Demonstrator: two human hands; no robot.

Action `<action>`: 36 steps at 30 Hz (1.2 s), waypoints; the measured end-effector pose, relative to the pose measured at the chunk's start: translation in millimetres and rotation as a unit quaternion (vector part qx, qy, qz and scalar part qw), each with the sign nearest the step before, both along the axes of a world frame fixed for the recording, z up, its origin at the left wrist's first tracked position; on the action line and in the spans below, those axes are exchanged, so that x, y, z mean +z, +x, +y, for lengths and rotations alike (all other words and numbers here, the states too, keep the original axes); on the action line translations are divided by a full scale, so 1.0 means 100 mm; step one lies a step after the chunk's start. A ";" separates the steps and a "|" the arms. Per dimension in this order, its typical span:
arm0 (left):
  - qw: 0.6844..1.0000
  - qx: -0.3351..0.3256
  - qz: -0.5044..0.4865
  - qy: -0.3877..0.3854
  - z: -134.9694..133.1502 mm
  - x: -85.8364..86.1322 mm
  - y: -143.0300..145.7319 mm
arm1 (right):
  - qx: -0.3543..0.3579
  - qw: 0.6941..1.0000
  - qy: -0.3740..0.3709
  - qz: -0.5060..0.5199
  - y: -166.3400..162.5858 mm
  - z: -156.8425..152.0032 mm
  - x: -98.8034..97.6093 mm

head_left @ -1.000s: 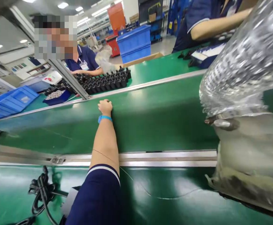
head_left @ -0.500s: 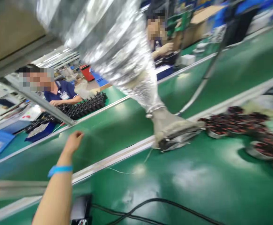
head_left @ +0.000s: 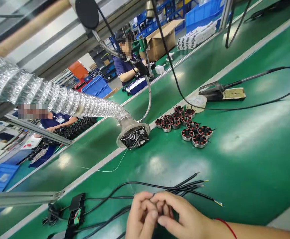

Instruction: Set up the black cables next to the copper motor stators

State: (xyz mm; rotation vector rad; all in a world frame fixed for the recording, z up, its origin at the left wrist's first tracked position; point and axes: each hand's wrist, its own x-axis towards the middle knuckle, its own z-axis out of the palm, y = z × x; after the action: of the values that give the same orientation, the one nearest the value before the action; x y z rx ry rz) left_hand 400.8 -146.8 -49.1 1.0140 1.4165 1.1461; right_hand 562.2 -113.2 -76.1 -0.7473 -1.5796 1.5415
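Observation:
My left hand [head_left: 141, 215] and my right hand [head_left: 182, 217] meet at the bottom centre, fingertips pinched together. A bundle of thin black wires [head_left: 184, 184] with stripped ends runs into my fingers from the right. Both hands seem to be closed on it, but the exact grip is hidden by my fingers. My right wrist wears a red string. More black cable [head_left: 115, 191] loops left to a small black box with a green board [head_left: 76, 209] on the green bench [head_left: 246, 159].
A round fume fan [head_left: 134, 136] on a silver ribbed duct [head_left: 60, 98] rests mid-bench. Several copper-wound motor stators [head_left: 186, 124] lie right of it. A soldering-iron stand [head_left: 221, 93] with its cord sits behind. Two people work across the belt [head_left: 125, 71], [head_left: 56, 121].
The view has swung right and down. My left arm, stretched out over the belt before, has come back. Both hands are now together at the wires near me.

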 end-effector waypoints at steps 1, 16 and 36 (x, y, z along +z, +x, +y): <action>1.000 -0.003 -0.030 0.000 0.05 0.01 0.20 | -0.009 0.999 -0.022 0.032 0.07 0.01 0.05; 0.862 -0.185 0.416 0.225 0.91 -0.45 0.43 | -0.438 0.856 0.189 -0.198 1.79 0.83 0.01; 0.863 -0.262 0.390 0.183 1.00 -0.54 0.27 | -0.456 0.728 0.390 -0.333 1.81 1.07 -0.25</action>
State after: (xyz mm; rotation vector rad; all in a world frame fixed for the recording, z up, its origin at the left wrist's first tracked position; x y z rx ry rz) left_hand 427.8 -47.3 -102.9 2.1587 1.3748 0.6013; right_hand 743.6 -6.1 -101.4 -1.3390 -1.6825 -0.1918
